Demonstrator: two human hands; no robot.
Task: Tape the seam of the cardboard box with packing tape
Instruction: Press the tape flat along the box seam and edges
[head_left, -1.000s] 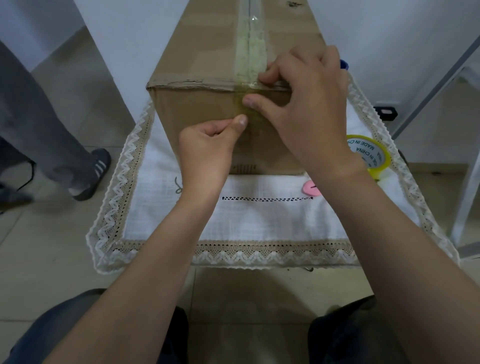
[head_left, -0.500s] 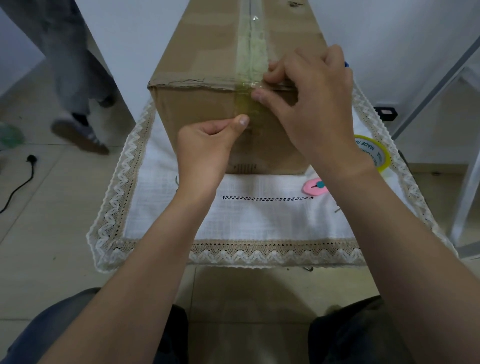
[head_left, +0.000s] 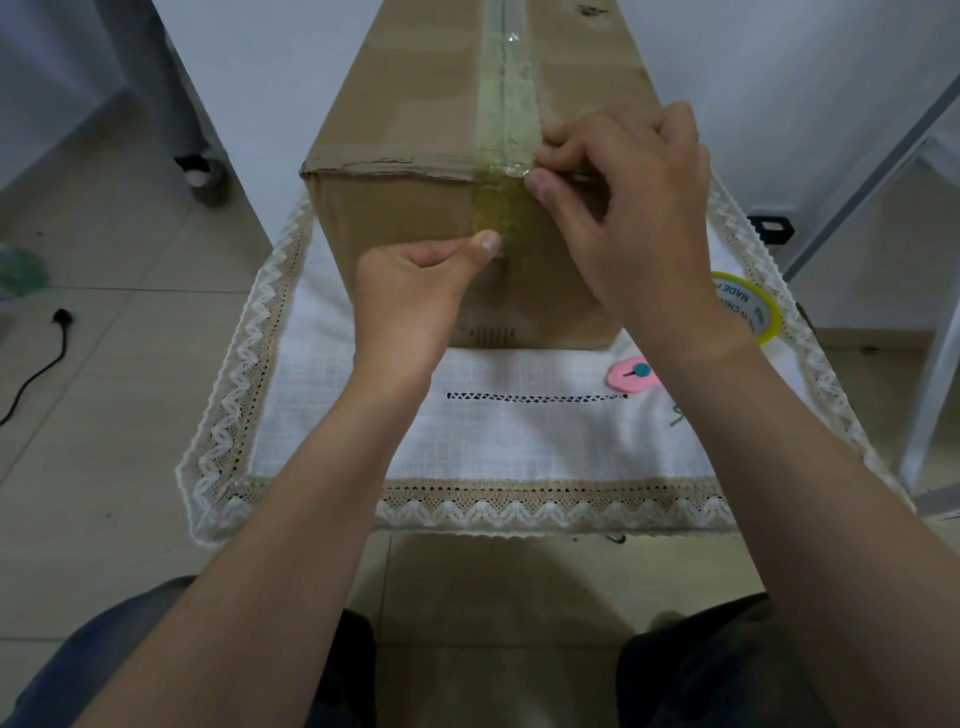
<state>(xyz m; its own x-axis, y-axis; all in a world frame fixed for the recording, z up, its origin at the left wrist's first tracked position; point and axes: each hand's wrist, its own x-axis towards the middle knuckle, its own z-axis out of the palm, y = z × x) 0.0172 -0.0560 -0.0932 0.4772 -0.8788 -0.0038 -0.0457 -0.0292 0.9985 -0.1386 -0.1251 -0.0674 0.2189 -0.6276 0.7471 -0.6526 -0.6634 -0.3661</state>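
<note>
A tall cardboard box (head_left: 405, 218) stands on the cloth-covered table, its front face towards me. A strip of clear yellowish packing tape (head_left: 506, 104) runs along the top seam and folds down over the front face. My left hand (head_left: 410, 296) is curled, its thumb pinning the tape's lower end to the front of the box. My right hand (head_left: 639, 208) rests at the box's top front edge just right of the strip. Its thumb and bent fingertips press there and hold nothing.
A yellow tape roll (head_left: 748, 306) lies on the white lace-edged tablecloth (head_left: 519, 441) to the right of the box, partly behind my right wrist. A pink cutter (head_left: 631, 375) lies beside it. A black cable (head_left: 36, 364) trails on the tiled floor at left.
My right thumb slid up the tape from the front face to the top edge. My left hand stayed put. The person walking at left has gone out of view.
</note>
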